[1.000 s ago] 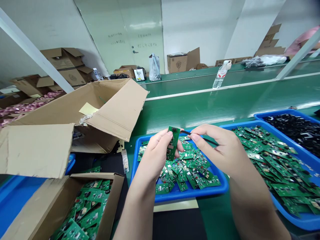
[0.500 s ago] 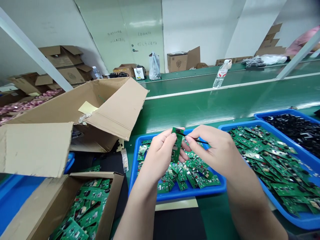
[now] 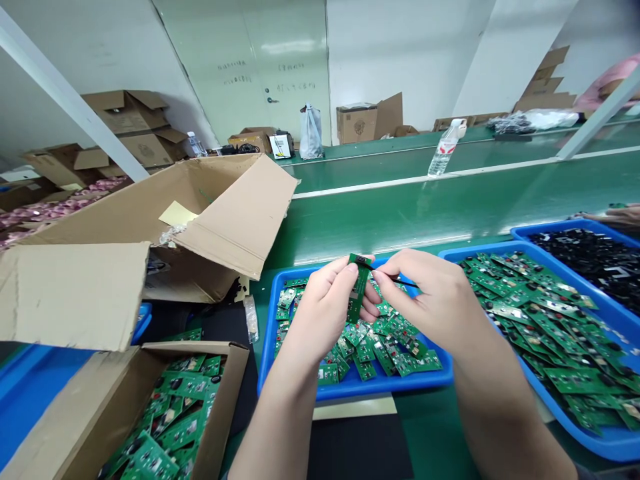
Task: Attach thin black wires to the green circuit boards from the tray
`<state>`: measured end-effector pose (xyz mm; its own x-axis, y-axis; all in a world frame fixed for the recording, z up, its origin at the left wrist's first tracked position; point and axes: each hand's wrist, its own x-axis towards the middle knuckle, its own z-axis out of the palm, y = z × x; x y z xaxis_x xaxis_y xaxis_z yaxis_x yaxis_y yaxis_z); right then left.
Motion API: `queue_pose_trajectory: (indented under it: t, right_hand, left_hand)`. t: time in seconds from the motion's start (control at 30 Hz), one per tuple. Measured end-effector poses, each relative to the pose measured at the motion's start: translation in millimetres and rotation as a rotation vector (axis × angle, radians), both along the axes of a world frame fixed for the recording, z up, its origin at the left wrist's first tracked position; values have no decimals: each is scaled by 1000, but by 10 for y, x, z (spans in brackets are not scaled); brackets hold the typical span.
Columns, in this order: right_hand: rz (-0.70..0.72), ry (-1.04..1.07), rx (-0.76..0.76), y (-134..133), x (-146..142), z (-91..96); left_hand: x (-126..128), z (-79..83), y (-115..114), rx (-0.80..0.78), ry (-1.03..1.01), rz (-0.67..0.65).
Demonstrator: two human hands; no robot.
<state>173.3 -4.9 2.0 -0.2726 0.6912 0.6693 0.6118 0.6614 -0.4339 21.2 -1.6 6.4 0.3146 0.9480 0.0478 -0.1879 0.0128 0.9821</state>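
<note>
Two hands working above the blue tray [image 3: 350, 392]. Report the hold?

My left hand [image 3: 323, 313] has a green circuit board [image 3: 358, 288] upright, with thumb and fingers [image 3: 371, 308] clamped on it. The board stands clear above the loose boards [image 3: 380, 350] in the tray, apparently to keep its top end exposed to my view.

And the right?

My right hand [image 3: 430, 300] comes in from the side, wrist angled inward, fingertips [image 3: 380, 276] together on a thin black strip [image 3: 403, 281]. Its end reaches the board's top, seemingly placed for close work there.
</note>
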Motion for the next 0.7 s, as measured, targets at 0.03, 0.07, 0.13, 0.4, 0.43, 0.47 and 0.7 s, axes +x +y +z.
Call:
queue_pose_trajectory:
  t: [0.03,0.07,0.13,0.4,0.43,0.47,0.7]
  right_hand:
    - [-2,0,1,0,1,1]
    - [-5,-1,2,1,1,1]
    - [-8,-4,2,1,2,1]
    - [-19,-9,24,8,-5,-17]
    - [-25,-11,30,10,-6,-19]
    - [-28,-14,35,11,-5,-19]
    - [18,7,17,-4,1,-1]
  left_hand:
    - [0,3,-1,3,0,-1]
    - [0,9,-2,3,0,-2]
    - [0,22,-3,2,-2,1]
    - [3,27,3,21,20,26]
    - [3,25,4,25,19,34]
    - [4,23,5,29,19,39]
    - [20,32,-12,-4,1,81]
